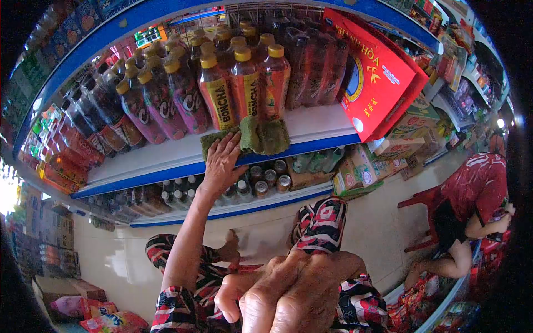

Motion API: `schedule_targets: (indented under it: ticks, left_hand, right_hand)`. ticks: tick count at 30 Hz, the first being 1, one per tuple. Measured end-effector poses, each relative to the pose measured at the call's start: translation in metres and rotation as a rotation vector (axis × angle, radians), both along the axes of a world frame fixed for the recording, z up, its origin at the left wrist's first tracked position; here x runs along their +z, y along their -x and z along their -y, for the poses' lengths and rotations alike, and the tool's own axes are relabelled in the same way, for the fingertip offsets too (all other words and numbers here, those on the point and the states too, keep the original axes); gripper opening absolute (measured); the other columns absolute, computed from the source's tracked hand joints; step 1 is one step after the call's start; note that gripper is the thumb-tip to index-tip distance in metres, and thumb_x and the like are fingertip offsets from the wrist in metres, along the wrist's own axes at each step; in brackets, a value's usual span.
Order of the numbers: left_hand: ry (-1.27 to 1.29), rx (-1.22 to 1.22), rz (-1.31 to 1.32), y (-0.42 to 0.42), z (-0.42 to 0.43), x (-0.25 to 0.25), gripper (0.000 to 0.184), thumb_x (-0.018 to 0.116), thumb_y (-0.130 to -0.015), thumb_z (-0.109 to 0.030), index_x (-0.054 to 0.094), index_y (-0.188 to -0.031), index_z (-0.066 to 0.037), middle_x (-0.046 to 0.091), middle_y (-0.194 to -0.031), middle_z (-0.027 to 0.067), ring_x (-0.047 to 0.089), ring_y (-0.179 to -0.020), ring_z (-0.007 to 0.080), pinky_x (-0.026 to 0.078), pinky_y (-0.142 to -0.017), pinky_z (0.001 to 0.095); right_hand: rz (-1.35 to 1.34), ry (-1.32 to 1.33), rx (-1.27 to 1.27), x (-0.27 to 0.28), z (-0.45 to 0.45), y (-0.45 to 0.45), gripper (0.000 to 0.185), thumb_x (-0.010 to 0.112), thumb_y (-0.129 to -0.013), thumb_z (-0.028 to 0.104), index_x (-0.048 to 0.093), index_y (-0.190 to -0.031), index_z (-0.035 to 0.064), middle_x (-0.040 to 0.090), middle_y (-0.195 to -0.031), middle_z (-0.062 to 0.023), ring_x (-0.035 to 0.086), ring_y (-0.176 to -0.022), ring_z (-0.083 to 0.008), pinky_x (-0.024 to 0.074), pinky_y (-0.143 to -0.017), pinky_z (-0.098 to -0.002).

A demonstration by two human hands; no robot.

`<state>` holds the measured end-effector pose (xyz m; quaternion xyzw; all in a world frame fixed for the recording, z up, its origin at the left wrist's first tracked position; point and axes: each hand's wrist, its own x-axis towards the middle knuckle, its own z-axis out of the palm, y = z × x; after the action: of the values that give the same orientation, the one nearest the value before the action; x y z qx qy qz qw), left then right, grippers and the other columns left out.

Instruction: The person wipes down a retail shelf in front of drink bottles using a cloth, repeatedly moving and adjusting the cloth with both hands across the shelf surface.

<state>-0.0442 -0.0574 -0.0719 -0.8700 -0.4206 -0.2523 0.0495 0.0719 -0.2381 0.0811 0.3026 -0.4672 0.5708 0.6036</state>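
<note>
My left hand (224, 158) reaches up to the shelf, its fingers pressed over one end of a green cloth (266, 137). The cloth lies bunched along the front of the white shelf (316, 123), and part of it stands up in a fold. Just behind it are yellow-labelled Boncha bottles (216, 94) and an orange-labelled bottle (276, 83). Close to the camera, my right hand (288, 291) is curled with its knuckles showing; whatever its palm may hold is hidden. It is apart from the shelf and the cloth.
Purple-labelled bottles (189, 102) and dark bottles (111, 119) fill the left of the shelf. A red box (372, 75) leans at its right end. Cans (270, 177) and more bottles stand on the lower shelf. A seated person (480, 186) is at the right.
</note>
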Motion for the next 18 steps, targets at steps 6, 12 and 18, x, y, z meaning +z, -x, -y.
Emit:
schedule_targets:
  ticks: [6, 12, 18]
  left_hand:
    - [0.011, 0.014, -0.019, 0.001, -0.002, -0.002, 0.067, 0.07, -0.069, -0.027, 0.047, -0.126, 0.0, 0.04, -0.141, 0.0125, 0.034, -0.131, 0.0311, 0.026, -0.107, 0.047]
    - [0.018, 0.02, -0.01, 0.0, -0.002, -0.001, 0.067, 0.07, -0.07, -0.026, 0.047, -0.127, -0.001, 0.041, -0.14, 0.0121, 0.034, -0.132, 0.0303, 0.026, -0.108, 0.0461]
    - [0.041, 0.022, -0.017, -0.001, -0.001, 0.001, 0.068, 0.071, -0.07, -0.024, 0.046, -0.129, -0.002, 0.041, -0.14, 0.0115, 0.033, -0.132, 0.0288, 0.024, -0.109, 0.0461]
  right_hand:
    - [0.006, -0.028, -0.02, 0.0, -0.002, -0.001, 0.006, 0.067, -0.083, 0.007, 0.067, -0.085, 0.0008, 0.062, -0.079, -0.0107, 0.055, -0.061, -0.018, 0.0396, -0.055, -0.0336]
    - [-0.035, -0.073, 0.071, -0.002, -0.008, 0.001, 0.012, 0.068, -0.084, 0.012, 0.067, -0.083, 0.0004, 0.062, -0.078, -0.0105, 0.054, -0.061, -0.019, 0.0401, -0.056, -0.0341]
    - [0.076, -0.097, 0.222, -0.005, -0.004, -0.009, 0.015, 0.066, -0.086, 0.015, 0.066, -0.083, -0.0006, 0.061, -0.078, -0.0111, 0.054, -0.062, -0.0201, 0.0409, -0.057, -0.0348]
